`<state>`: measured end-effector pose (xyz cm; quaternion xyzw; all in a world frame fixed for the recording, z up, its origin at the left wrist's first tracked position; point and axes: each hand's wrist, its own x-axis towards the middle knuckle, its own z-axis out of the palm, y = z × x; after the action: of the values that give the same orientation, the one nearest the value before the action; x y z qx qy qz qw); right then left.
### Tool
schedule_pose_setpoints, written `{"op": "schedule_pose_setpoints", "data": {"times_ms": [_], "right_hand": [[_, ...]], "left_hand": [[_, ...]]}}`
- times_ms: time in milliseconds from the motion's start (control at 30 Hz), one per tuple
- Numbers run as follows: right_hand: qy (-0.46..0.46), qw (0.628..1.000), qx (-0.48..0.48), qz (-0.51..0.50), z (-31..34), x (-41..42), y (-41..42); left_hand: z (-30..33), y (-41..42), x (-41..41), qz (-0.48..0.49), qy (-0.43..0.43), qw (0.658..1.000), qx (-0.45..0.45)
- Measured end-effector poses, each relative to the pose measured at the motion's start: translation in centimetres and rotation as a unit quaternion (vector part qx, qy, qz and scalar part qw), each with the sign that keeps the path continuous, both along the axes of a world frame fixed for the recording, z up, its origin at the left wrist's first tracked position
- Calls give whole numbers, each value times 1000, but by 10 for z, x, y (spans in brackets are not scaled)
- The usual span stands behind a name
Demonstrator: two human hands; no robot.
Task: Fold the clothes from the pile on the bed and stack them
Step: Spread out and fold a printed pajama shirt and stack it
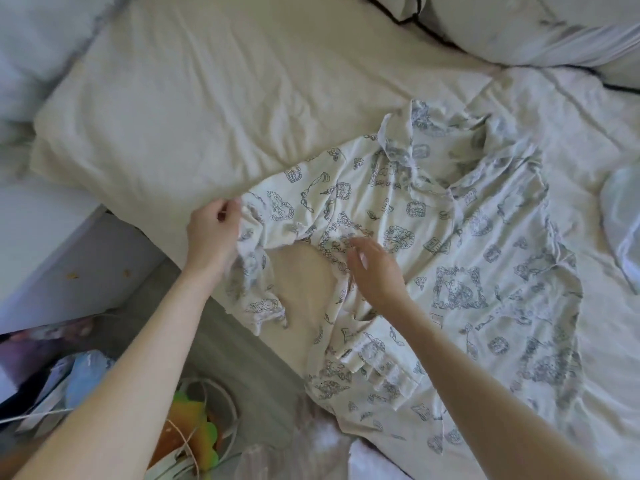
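Spreading printed shirt point(450, 244) on bed point(207, 98): left hand point(211, 233) pinching sleeve point(252, 271) mid-frame, right hand point(374, 268) hovering loose-fingered, empty; next, folding sleeve inward.

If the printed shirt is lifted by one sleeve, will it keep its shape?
Probably not. The printed shirt lies wrinkled and bunched, so it looks thin and floppy. The sleeve gripped by the left hand already droops, so the rest would likely hang and drag.

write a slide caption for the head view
Left hand pinches a sleeve of the white blue-printed pyjama shirt on the cream bed sheet; right hand smooths it.
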<state>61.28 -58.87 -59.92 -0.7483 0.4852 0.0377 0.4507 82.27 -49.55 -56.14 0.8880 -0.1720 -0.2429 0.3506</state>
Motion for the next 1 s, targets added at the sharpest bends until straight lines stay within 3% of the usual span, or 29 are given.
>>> {"op": "schedule_pose_setpoints", "data": {"times_ms": [67,133,233,367,467,533,633,700,900,1000], "right_hand": [[-77,977,140,-143,13,-13,13],[-122,931,278,-205,18,-25,26],[-135,900,374,-182,15,-23,42],[-104,896,419,-105,14,-17,66],[-134,849,485,-164,14,-16,82],[-138,853,464,-196,14,-12,84],[-95,921,344,-158,6,-4,77],[-88,933,320,-141,1,1,74],[-115,919,336,-173,-8,21,87],[-126,902,368,-187,-6,24,91]], "left_hand": [[10,-4,-27,35,88,994,-50],[19,-9,-48,48,145,985,-79],[28,-12,-54,60,177,977,-100],[38,-10,-49,153,258,943,-141],[45,-3,-49,156,274,937,-149],[46,4,-52,139,295,931,-165],[40,17,-56,124,286,934,-175],[32,27,-56,98,283,939,-169],[-9,50,-57,-118,220,968,-4],[-17,43,-58,-150,167,975,0]]}}
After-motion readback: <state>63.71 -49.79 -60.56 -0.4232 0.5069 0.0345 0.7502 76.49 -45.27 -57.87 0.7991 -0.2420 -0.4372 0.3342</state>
